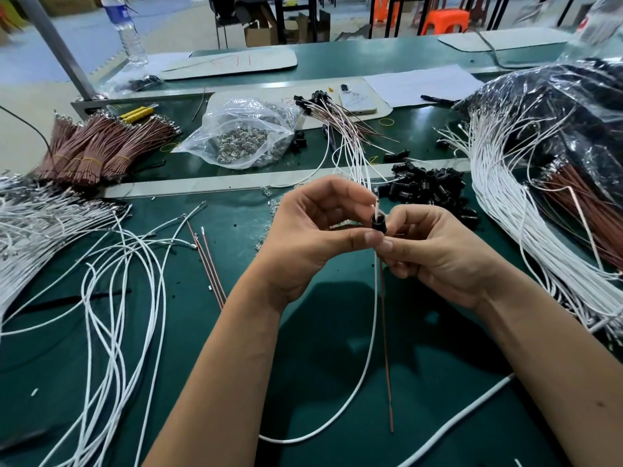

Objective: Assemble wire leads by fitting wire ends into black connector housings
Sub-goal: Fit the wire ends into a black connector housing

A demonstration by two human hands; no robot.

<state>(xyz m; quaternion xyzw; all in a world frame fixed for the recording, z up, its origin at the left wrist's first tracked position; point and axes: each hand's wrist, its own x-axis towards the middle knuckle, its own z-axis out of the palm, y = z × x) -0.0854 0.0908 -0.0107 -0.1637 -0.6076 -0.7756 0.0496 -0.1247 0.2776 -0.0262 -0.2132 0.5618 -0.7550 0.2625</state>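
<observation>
Two hands meet over the green table (pixel 236 332). From the left, the left hand (pixel 313 230) curls in, thumb and fingertips pinching a small black connector housing (pixel 378 222), a short round barrel held upright. A white wire (pixel 367 365) and a thin red wire (pixel 387 348) hang below it; their ends poke out above. The right hand (pixel 438 251) pinches the wires just beneath the housing.
</observation>
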